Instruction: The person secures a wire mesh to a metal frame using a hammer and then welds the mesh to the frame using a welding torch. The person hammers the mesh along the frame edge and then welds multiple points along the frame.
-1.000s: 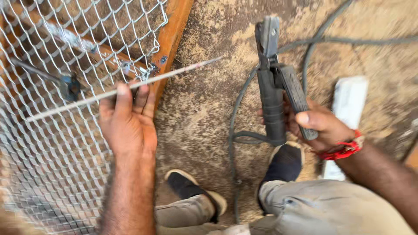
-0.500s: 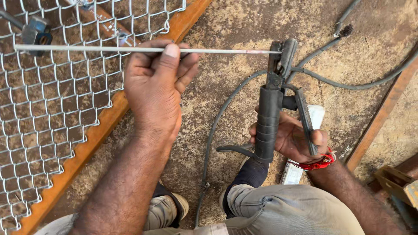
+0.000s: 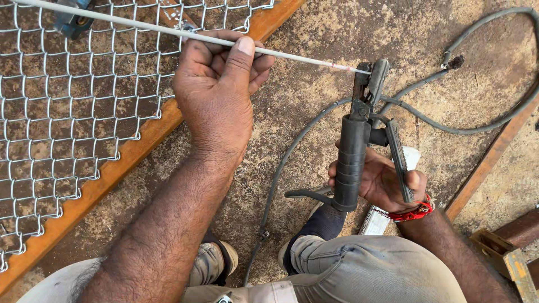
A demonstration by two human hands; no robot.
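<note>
My left hand grips a long thin grey welding rod that runs from the upper left down to the right. The rod's bare right end sits in the jaws of a black electrode holder. My right hand is wrapped around the holder's handle and its lever, with a red band at the wrist. A dark cable leaves the holder and loops over the ground.
Chain-link mesh on an orange metal frame lies at the left, with a dark clamp at its top. A rusty bar and metal pieces lie at the right. My knees and shoes are below, and a white flat piece is under my right hand.
My left hand has carried the rod from the mesh toward the holder. The rod's end, near the jaws half a second ago, now sits between them. The view has shifted.
</note>
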